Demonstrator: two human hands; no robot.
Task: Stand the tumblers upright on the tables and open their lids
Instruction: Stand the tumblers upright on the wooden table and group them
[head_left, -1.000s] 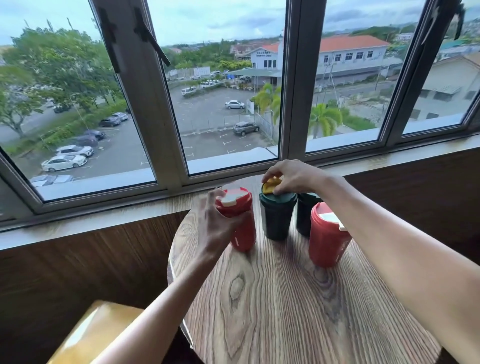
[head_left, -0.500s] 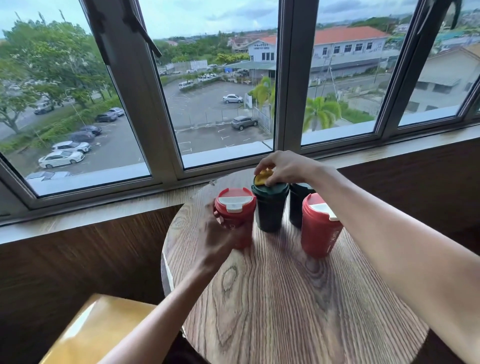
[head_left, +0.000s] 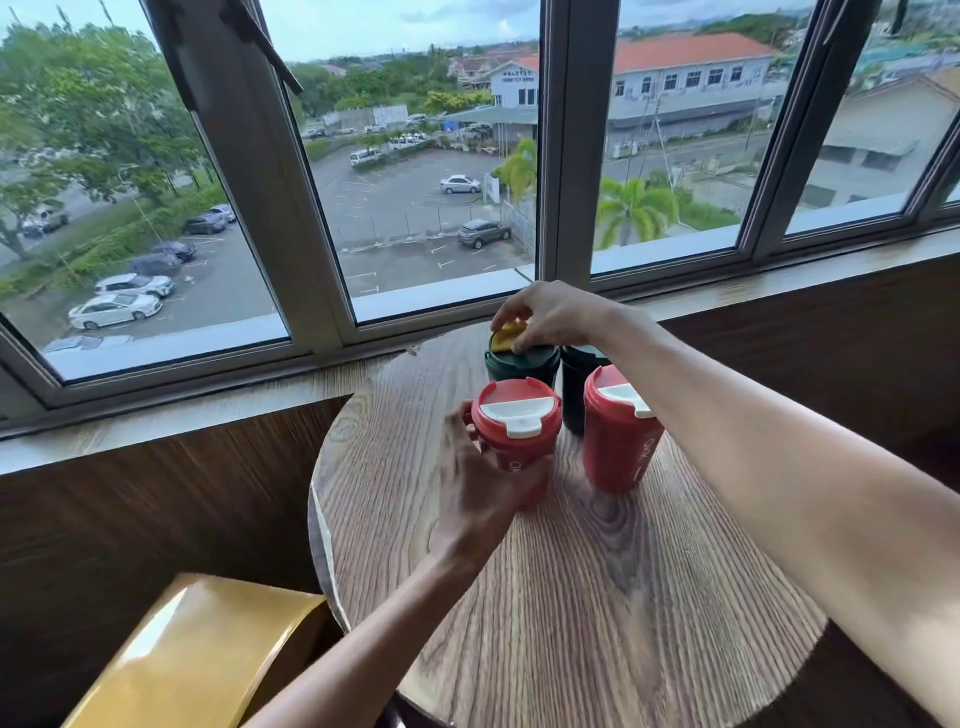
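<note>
Hands apart: left hand (head_left: 478, 499) grips red tumbler (head_left: 514, 441), 8 o'clock of cluster; right hand (head_left: 550, 314) pinches yellow flap (head_left: 506, 332) on green tumbler (head_left: 519, 366), 11 o'clock, upright on table (head_left: 571, 597). Advice: lift flap gently, avoid tipping neighbours.

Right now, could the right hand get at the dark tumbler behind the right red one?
Probably yes: the right hand pinches the yellow flap on the green tumbler, and the dark tumbler stands right beside, under its wrist, nothing else above it.
</note>
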